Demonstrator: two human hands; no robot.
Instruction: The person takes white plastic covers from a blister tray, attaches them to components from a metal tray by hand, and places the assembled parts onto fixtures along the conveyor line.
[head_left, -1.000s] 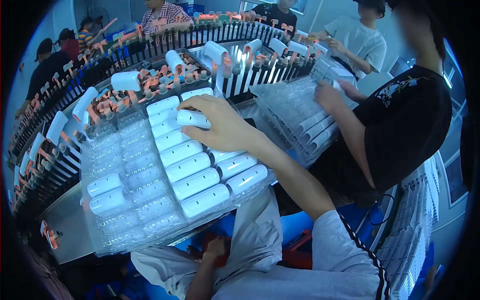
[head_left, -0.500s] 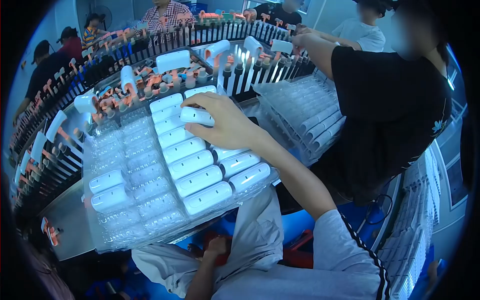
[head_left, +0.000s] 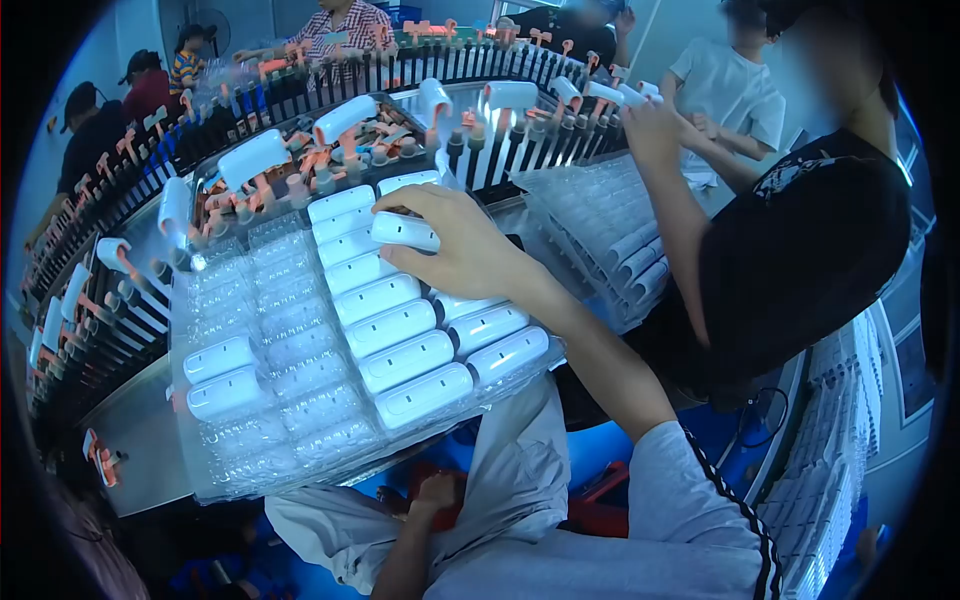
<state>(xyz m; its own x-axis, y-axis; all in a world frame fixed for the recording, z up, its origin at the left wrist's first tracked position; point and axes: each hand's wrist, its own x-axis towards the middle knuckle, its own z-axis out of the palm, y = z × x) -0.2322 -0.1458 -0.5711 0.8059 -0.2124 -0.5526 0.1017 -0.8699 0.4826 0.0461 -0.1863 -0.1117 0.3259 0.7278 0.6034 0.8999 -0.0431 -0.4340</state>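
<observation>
My right hand (head_left: 450, 238) is closed around a white rounded plastic cover (head_left: 404, 231), thumb at its lower side and fingers over its far end. The hand is above a clear blister tray (head_left: 300, 345). Rows of similar white covers (head_left: 394, 330) fill much of the tray's right part, each with small dark slots. Two more covers (head_left: 222, 392) lie at its lower left, among bare pockets. My left hand (head_left: 437, 490) rests low by my legs, apart from the tray; its fingers are not clear.
A line of black pegs (head_left: 480, 150) curves behind the tray, several carrying white covers (head_left: 253, 158) on orange holders. Loose orange pieces (head_left: 385, 128) fill a bin. A co-worker in black (head_left: 800, 240) stands at the right beside stacked trays (head_left: 600, 215). Other people work farther back.
My right hand keeps hold of the cover and has barely shifted in view. Covers on the peg line show at different angles. The co-worker at the right has drawn their arms in.
</observation>
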